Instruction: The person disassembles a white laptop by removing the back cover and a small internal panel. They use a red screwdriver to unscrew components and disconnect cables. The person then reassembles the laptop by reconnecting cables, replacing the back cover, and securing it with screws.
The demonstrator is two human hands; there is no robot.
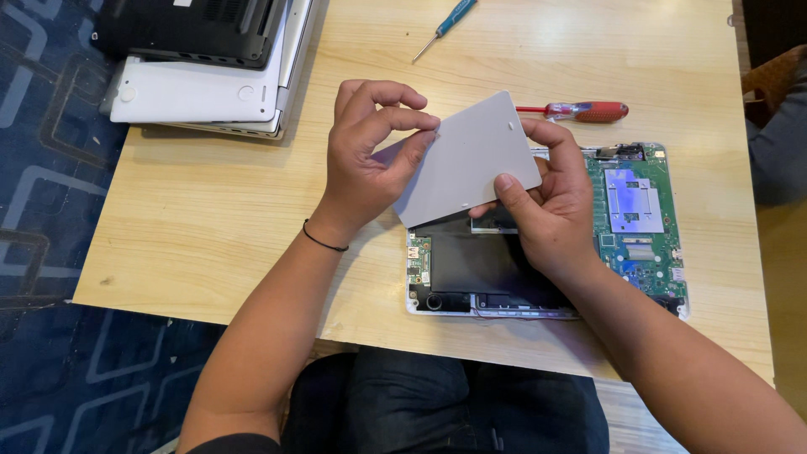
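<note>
Both hands hold a thin grey flat panel (471,160) tilted above an opened laptop base (647,252). My left hand (366,160) pinches the panel's left edge between thumb and fingers. My right hand (551,202) grips its lower right edge, thumb on top. Beneath lie the black battery (471,261) and a green circuit board (643,214) with a silver shield. The middle of the base is hidden by my right hand.
A red-handled screwdriver (584,111) lies just behind the panel. A blue-handled screwdriver (445,27) lies farther back. Stacked laptops (202,76), white under black, sit at the table's back left corner. Blue patterned carpet (50,168) lies left; another person's sleeve (777,143) is at right.
</note>
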